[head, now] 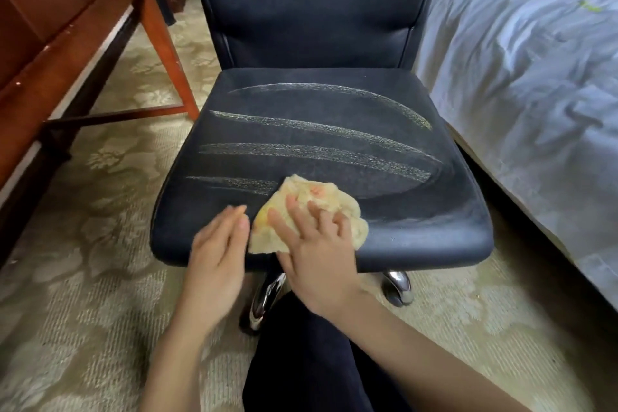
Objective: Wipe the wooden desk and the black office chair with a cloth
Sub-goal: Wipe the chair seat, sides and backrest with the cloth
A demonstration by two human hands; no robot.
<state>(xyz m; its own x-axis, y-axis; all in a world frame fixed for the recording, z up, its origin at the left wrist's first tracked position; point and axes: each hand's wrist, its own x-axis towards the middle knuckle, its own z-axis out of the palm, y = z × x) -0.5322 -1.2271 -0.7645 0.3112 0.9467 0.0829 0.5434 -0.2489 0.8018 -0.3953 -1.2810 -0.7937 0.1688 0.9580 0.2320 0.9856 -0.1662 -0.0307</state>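
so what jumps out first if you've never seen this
Pale streaks across the black chair, centre frame, catch the eye first. At the seat's front edge the right hand presses a yellow cloth flat, with the left hand open beside it. A wooden desk stands left, a rumpled bed right.

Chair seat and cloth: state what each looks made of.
Chair seat: likely black leather or faux leather, matte; fine grain shows in the pale wipe streaks. Cloth: soft yellowish fabric, weave unclear; it crumples in folds under the right hand.
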